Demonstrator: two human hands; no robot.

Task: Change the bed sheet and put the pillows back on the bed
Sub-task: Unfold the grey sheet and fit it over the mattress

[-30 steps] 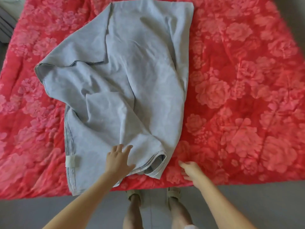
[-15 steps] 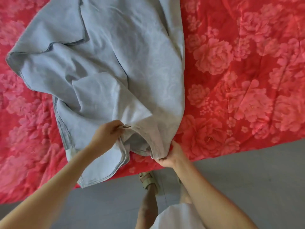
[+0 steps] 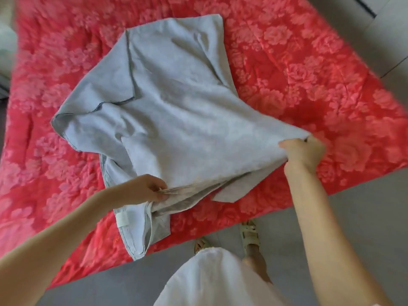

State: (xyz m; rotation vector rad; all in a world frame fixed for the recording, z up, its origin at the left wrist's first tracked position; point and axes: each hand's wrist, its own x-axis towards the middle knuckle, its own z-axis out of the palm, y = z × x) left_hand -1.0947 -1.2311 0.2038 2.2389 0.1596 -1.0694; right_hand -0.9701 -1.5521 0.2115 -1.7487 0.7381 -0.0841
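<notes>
Sheet [image 3: 176,120], the grey-blue one, is lying half folded on the red flowery bedcover [image 3: 309,69], with its near edge lifted a bit. Half a second ago both hands were bunched close together at that edge, now they've spread apart. Left hand [image 3: 148,188] is clenched round a wad of hem. Right hand [image 3: 305,154] has dragged its fistful of corner way out to the right, so the fabric between them is pulled wide and fairly taut.

matt, creased grey-blue cloth sheet [image 3: 176,129] on a red floral quilted cloth cover [image 3: 309,74]; smooth grey floor [image 3: 364,217]
</notes>
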